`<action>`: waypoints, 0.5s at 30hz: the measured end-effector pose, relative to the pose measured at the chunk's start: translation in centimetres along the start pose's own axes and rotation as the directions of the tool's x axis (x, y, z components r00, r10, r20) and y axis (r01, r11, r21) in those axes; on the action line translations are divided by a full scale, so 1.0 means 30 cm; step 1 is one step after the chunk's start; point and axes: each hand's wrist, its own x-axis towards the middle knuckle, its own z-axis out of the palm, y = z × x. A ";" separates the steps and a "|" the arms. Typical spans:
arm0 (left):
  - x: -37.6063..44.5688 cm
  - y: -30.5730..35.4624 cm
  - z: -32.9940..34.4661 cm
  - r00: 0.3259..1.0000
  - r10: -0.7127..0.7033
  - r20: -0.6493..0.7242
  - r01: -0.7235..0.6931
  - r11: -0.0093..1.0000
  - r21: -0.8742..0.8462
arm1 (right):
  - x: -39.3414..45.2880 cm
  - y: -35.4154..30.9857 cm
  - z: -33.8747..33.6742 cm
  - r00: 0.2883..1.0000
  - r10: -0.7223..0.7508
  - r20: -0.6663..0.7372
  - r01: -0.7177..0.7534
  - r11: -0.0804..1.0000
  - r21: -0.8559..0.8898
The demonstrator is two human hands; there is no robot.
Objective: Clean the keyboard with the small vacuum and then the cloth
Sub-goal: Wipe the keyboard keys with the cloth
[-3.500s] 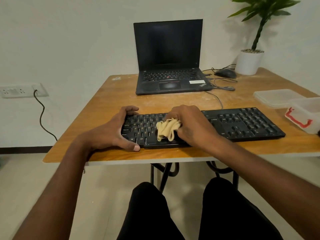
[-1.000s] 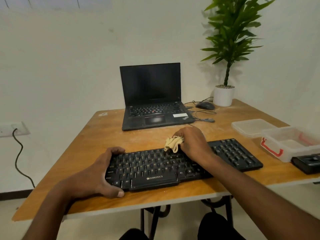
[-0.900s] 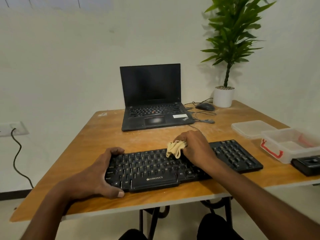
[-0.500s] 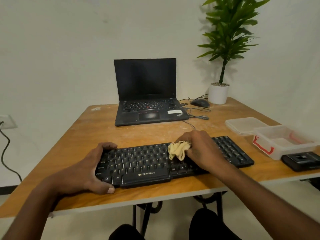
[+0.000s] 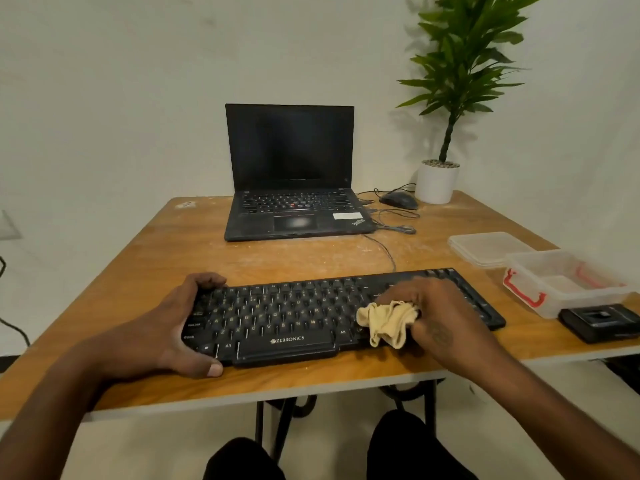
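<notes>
Your left hand point(image 5: 166, 336) is gripping the keyboard's point(image 5: 294, 317) left end; your right hand point(image 5: 440, 317) is clutching the cloth point(image 5: 386, 322), unwiped keys lying rightward along its length.

one head-worn view looks forward and down, close over the table point(image 5: 311, 258) edge.
</notes>
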 end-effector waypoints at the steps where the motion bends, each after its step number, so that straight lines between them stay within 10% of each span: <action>1: 0.000 -0.003 -0.001 1.000 0.000 -0.004 0.000 1.000 0.001 | -0.003 0.000 -0.002 1.000 0.005 0.006 -0.005 1.000 -0.002; 15: 0.002 -0.001 -0.007 0.999 0.034 0.021 -0.034 0.999 0.012 | 0.229 0.027 0.042 0.986 0.064 -0.157 -0.072 0.997 -0.042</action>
